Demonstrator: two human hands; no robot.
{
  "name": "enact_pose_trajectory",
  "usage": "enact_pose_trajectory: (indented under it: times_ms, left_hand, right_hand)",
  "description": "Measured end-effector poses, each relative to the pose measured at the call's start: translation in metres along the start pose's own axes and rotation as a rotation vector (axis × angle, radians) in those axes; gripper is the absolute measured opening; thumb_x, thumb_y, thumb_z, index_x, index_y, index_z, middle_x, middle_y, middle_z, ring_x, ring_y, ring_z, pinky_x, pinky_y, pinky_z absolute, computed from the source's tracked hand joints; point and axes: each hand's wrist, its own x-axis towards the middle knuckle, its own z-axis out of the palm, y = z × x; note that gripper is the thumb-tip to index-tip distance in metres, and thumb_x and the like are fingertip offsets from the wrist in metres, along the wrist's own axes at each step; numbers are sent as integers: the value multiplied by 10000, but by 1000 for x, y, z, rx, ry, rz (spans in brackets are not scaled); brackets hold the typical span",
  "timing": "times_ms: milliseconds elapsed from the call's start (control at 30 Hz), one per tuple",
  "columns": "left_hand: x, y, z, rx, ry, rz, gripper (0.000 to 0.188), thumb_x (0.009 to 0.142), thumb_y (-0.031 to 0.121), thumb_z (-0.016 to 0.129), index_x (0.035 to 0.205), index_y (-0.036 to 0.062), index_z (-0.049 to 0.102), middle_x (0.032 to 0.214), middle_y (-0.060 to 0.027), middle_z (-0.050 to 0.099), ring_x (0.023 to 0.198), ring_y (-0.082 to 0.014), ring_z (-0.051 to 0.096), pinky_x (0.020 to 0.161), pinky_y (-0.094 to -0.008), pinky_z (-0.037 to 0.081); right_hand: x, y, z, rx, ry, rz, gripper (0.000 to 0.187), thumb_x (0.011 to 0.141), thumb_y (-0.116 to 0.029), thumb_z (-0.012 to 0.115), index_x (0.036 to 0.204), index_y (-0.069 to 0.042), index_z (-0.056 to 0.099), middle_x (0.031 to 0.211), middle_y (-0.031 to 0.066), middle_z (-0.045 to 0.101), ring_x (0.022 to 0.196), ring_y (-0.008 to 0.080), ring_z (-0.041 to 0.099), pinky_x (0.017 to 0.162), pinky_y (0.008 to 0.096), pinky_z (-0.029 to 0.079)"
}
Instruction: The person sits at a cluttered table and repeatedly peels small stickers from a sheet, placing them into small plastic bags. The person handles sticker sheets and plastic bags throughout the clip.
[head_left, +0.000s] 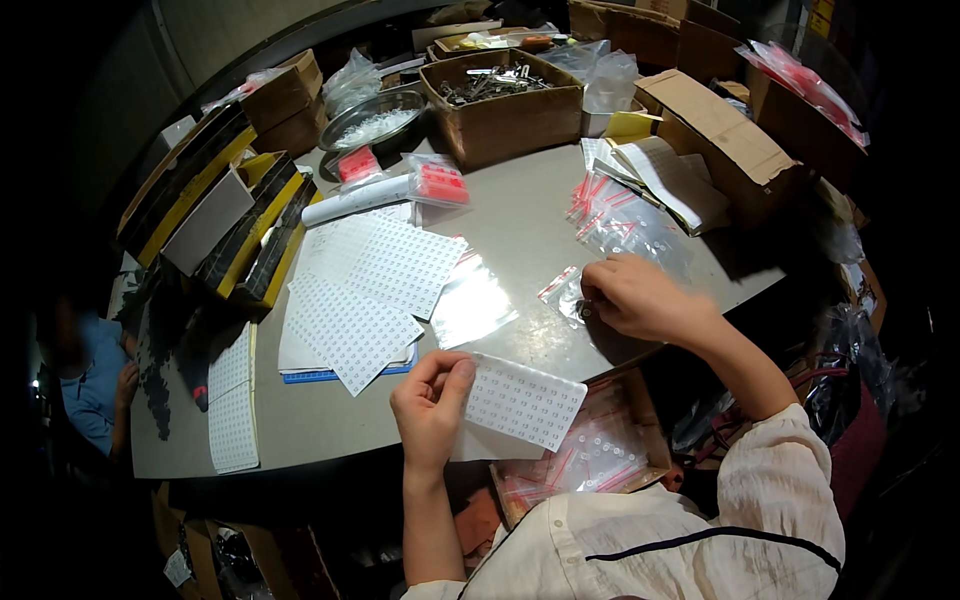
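My left hand point(436, 402) is closed on the edge of a sheet of small printed stickers point(525, 402), thumb on top, holding it tilted over the table's front edge. A paler sheet shows just below it. My right hand point(645, 300) is at the table with its fingers curled down on a small clear zip bag point(568, 292) with a red seal strip. Its fingertips are partly hidden. Beneath my hands, an open cardboard box point(652, 440) holds zip bags point(600, 452) bearing small round white stickers. Another clear bag point(475, 300) lies shiny on the table left of my right hand.
More sticker sheets point(400, 265) overlap at the table's left. Piled zip bags point(635, 235) lie beyond my right hand. A carton of metal parts point(480, 125) and a metal bowl point(345, 135) stand at the back. Black-yellow boxes point(250, 235) line the left; another person point(95, 385) sits there.
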Motion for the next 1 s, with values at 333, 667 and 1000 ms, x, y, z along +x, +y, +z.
enact_pose_trajectory:
  times_ms: [333, 667, 1000]
  left_hand:
    - [-3, 3, -2, -113, 4, 10, 97, 975, 70, 656, 976, -26, 664, 711, 56, 580, 611, 9, 442, 545, -170, 304]
    - [-2, 4, -1, -91, -38, -21, 98, 961, 69, 665, 928, -22, 680, 681, 76, 564, 596, 15, 407, 537, -180, 285]
    - [0, 3, 2, -32, -12, -24, 78, 956, 40, 655, 923, -24, 684, 692, 86, 541, 615, 19, 394, 543, -177, 277]
  right_hand:
    - [-8, -34, -40, 42, -478, 209, 439, 817, -340, 806, 935, 12, 573, 898, 204, 695, 860, 415, 669, 731, 472, 513]
    - [31, -99, -7, 294, 143, -253, 205, 886, -161, 727, 997, -60, 588, 974, 104, 606, 978, 304, 566, 878, 398, 450]
    - [35, -111, 27, -46, 381, -463, 303, 703, -48, 710, 978, -27, 585, 979, 127, 600, 997, 329, 593, 933, 423, 463]
